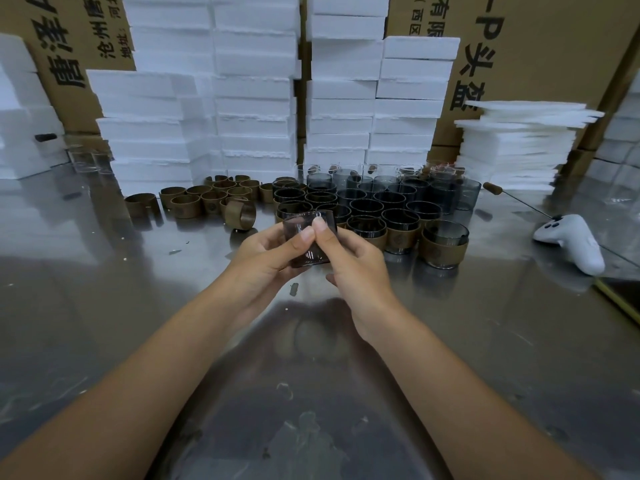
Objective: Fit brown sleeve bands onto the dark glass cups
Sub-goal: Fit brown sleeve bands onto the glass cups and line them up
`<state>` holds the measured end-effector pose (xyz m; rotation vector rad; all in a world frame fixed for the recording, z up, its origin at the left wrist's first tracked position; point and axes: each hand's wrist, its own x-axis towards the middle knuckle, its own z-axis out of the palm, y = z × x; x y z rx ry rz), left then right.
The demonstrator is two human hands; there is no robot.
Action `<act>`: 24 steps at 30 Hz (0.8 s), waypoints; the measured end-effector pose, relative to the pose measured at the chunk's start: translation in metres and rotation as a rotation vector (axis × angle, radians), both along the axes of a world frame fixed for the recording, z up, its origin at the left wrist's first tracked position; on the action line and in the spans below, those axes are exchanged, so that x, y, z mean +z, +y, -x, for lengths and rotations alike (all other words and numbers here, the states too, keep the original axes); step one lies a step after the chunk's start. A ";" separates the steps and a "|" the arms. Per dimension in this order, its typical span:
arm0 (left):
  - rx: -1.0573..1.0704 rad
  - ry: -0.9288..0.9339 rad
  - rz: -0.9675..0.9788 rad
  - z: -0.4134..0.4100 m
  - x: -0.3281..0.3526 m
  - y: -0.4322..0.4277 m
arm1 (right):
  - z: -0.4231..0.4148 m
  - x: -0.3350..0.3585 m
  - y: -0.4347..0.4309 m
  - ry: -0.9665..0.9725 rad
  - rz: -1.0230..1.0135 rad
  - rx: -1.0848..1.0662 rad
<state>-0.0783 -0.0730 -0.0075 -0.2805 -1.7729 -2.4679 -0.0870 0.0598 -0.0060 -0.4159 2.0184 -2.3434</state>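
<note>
A bare dark glass cup [300, 225] is held above the steel table between both hands. My left hand [265, 261] cups it from the left and below, thumb pressed on its front. My right hand [353, 265] grips it from the right, thumb beside the other thumb. Several loose brown sleeve bands [207, 199] lie behind on the left, one tipped on its side [240, 214]. A cluster of dark glass cups [377, 202] stands behind on the right; the nearest ones [445, 245] wear brown bands.
Stacks of white foam blocks [249, 98] and cardboard boxes [540, 46] wall off the back. A pile of thin white foam sheets [519, 147] sits at the right, with a white game controller [571, 242] in front. Clear glasses [86, 157] stand far left.
</note>
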 end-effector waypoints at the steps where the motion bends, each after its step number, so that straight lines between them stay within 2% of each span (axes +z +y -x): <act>1: -0.008 -0.006 -0.012 0.001 0.000 -0.001 | -0.001 0.001 0.001 -0.026 0.019 -0.005; 6: -0.055 -0.019 -0.066 0.001 0.002 -0.003 | -0.003 0.007 0.002 -0.147 0.084 -0.017; 13: -0.165 -0.041 -0.165 -0.001 0.006 -0.008 | -0.002 0.007 0.003 -0.170 0.138 -0.002; 17: -0.186 -0.026 -0.106 -0.003 0.007 -0.008 | 0.000 0.004 0.003 -0.142 0.118 0.002; 24: -0.076 -0.059 -0.003 -0.003 0.007 -0.007 | -0.003 0.004 0.000 -0.050 -0.042 0.091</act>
